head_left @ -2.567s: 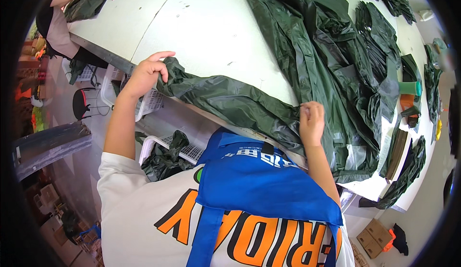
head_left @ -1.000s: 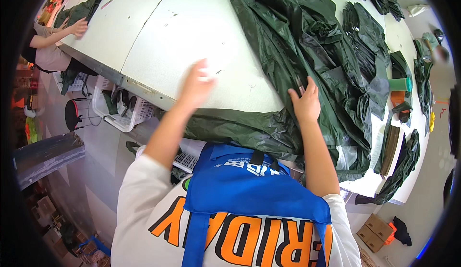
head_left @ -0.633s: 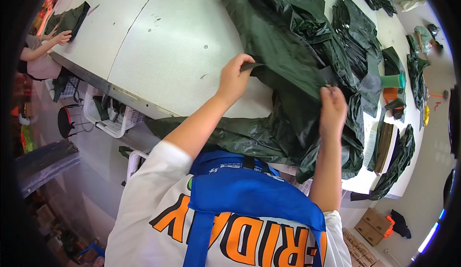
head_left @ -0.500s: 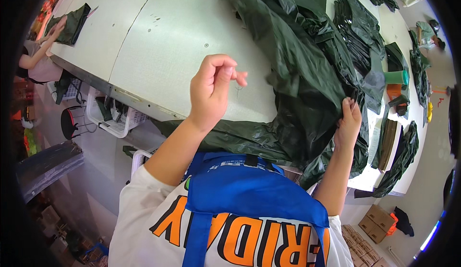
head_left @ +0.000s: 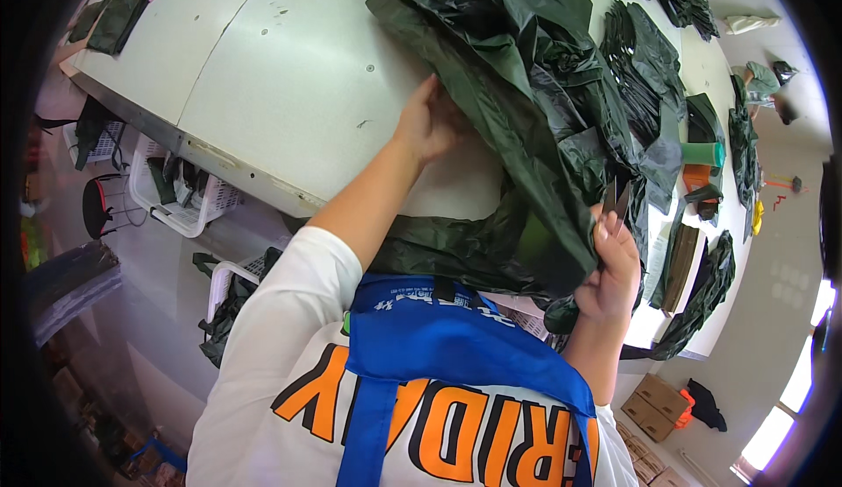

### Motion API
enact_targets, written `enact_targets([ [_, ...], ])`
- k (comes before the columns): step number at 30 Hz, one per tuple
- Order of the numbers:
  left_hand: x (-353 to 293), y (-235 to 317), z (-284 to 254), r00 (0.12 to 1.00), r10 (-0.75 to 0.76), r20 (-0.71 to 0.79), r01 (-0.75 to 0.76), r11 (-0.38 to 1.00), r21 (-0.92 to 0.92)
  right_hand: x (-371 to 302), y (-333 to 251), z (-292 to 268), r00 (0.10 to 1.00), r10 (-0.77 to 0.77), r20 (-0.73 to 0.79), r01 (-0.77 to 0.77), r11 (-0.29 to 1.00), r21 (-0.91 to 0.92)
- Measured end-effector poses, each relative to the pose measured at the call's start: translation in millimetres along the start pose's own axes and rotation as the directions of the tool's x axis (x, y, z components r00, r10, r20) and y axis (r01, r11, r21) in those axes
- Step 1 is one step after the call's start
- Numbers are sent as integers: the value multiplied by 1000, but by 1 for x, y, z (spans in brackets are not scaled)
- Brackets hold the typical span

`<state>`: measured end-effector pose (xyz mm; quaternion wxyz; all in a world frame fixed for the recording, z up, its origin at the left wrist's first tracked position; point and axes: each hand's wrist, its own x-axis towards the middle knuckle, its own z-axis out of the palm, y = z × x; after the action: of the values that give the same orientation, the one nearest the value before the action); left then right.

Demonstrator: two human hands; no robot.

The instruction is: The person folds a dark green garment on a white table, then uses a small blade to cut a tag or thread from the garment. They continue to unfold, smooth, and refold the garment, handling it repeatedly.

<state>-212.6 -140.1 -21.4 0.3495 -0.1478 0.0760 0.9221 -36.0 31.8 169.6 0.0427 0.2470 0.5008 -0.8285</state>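
Observation:
A large piece of shiny dark green coated fabric (head_left: pixel 491 92) lies crumpled over the table and hangs down at its near edge. My left hand (head_left: pixel 427 123) is at the fabric's left edge, its thumb against the material and its other fingers partly hidden beneath. In my right hand (head_left: pixel 611 263), closed at the fabric's lower right, is a small metal cutting tool that looks like thread snips (head_left: pixel 617 196), blades pointing away from me. The fabric's near fold touches this hand too.
Stacked dark green pieces (head_left: pixel 645 66) lie beyond the fabric, near a green thread cone (head_left: pixel 702 155). White baskets (head_left: pixel 180 193) stand below the table edge (head_left: pixel 219 161) at left. Another person's arm (head_left: pixel 70 51) rests by a folded piece; a further person (head_left: pixel 761 79) is at far right.
My left hand has moved from above the bare tabletop to the fabric's left edge. My right hand has come slightly nearer and left, and the near fabric has shifted with it.

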Motion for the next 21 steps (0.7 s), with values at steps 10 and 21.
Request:
enact_targets([
  [10, -24, 78, 47, 922, 386, 23, -382, 898, 217, -45, -19, -36, 940, -260, 220, 224, 959, 176],
  [21, -70, 152, 20, 549, 800, -242, -397, 505, 767, -59, -22, -35, 878, 195, 436, -34, 936, -349],
])
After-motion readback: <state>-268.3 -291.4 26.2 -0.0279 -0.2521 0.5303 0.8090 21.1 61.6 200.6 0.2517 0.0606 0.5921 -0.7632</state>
